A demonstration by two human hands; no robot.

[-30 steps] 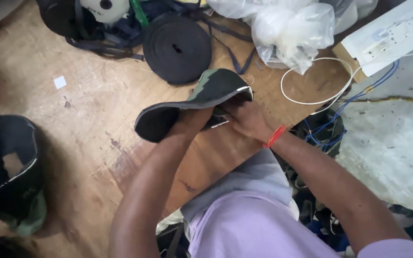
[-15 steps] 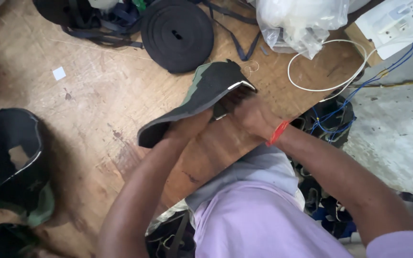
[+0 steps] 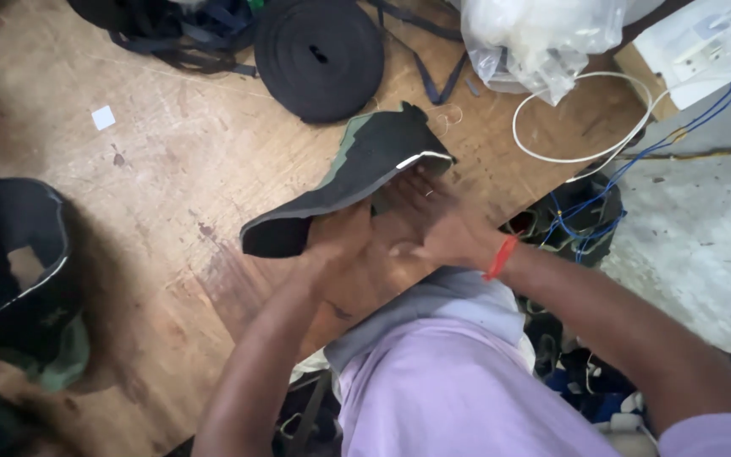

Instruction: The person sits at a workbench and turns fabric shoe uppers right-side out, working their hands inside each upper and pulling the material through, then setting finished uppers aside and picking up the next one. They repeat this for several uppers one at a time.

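Fabric piece point(image 3: 357, 178) atop both hands

Black-green fabric piece point(image 3: 357, 182), tilted, held above table.

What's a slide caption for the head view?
Both hands, left hand and right hand, hold a black-and-green fabric piece above a wooden table.

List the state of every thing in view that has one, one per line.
Fabric piece: lifted off the table, bent, held by both hands.
Left hand: gripping the piece from below.
Right hand: fingers on the piece's white-edged end.
Black webbing roll: coiled, lying flat.
Clear plastic bag: crumpled.
White cable: looped loosely.
Wooden table: scuffed.
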